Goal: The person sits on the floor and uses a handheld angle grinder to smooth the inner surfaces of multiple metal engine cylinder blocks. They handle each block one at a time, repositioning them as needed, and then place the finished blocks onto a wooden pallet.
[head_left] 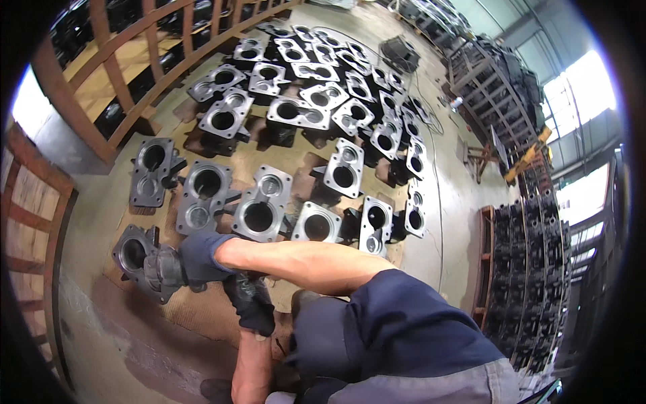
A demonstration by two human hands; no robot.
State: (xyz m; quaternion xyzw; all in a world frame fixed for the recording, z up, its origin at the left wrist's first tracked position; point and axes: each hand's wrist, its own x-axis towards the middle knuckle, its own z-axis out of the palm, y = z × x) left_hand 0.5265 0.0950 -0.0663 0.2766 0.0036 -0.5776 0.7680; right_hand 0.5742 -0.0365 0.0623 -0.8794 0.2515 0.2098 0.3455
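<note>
My right arm crosses in front of me to the left, and my right hand [204, 257], in a dark blue glove, is closed round a grinder-like power tool [163, 271] with a rounded dark grey head. My left hand [249, 301], in a black glove, comes up from below and is closed at the rear of the same tool; its grip is partly hidden. The tool's head is against the lower right side of a metal casting [132, 252] with a round bore. Just beyond my hands stand another casting [204, 192] and a two-holed casting [264, 204].
Rows of similar castings [299, 112] cover brown cardboard [259, 149] on the floor. Brown metal racks [111, 94] stand along the left. A stack of dark parts [528, 283] rises at the right. A cable [439, 202] runs along the floor, and a dark box-shaped object [400, 54] lies at the far end.
</note>
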